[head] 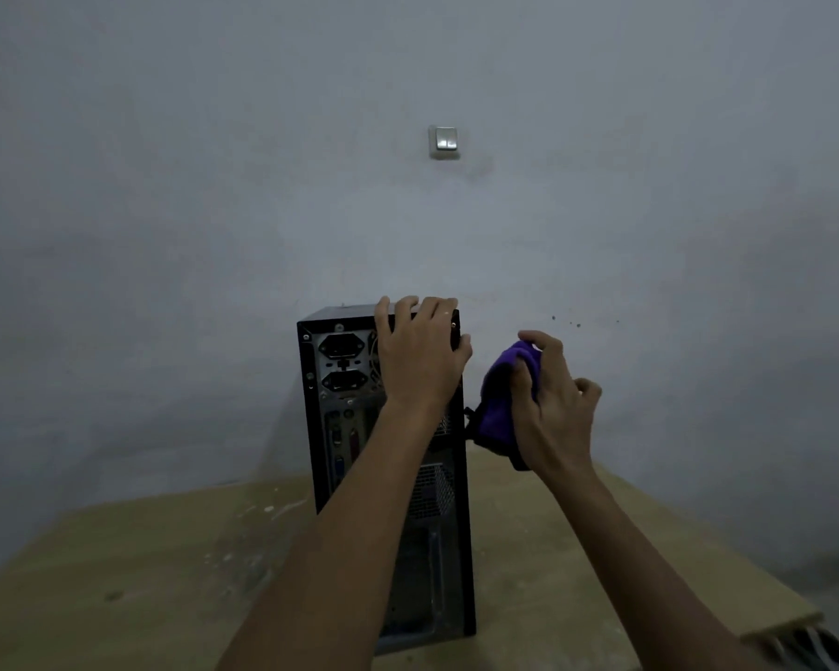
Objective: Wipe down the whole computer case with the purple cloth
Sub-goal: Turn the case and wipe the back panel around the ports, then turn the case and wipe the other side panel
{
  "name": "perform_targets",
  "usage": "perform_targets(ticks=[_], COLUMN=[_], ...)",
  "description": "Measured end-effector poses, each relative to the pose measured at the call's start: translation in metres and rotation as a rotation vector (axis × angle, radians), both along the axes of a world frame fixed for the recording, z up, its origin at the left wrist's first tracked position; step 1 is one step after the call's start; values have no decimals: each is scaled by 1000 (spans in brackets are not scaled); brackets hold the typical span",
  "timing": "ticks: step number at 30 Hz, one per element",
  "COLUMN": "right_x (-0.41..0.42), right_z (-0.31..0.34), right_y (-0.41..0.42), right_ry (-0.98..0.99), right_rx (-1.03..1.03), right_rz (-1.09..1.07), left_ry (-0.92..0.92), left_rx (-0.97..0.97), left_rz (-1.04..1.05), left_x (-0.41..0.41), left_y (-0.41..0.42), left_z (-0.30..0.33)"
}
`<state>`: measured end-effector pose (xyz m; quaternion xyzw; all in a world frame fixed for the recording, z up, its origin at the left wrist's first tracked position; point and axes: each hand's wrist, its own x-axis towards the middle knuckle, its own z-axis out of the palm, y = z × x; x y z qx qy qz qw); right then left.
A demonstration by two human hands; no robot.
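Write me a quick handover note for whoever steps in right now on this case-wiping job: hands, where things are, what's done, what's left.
Left hand: rests on the top rear edge of the computer case, fingers curled over the top, steadying it.
Right hand: grips the bunched purple cloth, held just off the case's right side; whether the cloth touches the panel cannot be told.
The case stands upright on the wooden table, rear ports facing the camera.
Done: nothing can be confirmed as wiped from this view.
Left: treat all faces as pending; the right side panel looks like the likely next pass.
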<state>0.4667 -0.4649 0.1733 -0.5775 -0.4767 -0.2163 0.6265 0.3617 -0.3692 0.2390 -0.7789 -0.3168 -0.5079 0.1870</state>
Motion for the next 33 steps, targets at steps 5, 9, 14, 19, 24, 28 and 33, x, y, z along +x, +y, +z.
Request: perform_targets(ticks=[5, 9, 14, 19, 24, 28, 33], right_x=[-12, -20, -34, -49, -54, -50, -42], right_z=[1, -1, -1, -2, 0, 7, 18], right_y=[6, 11, 19, 35, 43, 47, 44], right_ry=[17, 17, -12, -63, -19, 171, 344], right_rx=[21, 21, 36, 64, 150, 169, 128], right_rz=[48, 73, 162, 306, 484, 616, 696], left_ry=[-34, -32, -16, -32, -75, -113, -161], left_rx=[11, 26, 10, -8, -1, -15, -22], left_rz=[-69, -129, -222, -308, -389, -430, -421], left_x=[-16, -50, -97, -132, -157, -171, -190], left_y=[4, 11, 18, 17, 11, 0, -10], left_z=[1, -1, -1, -2, -5, -6, -9])
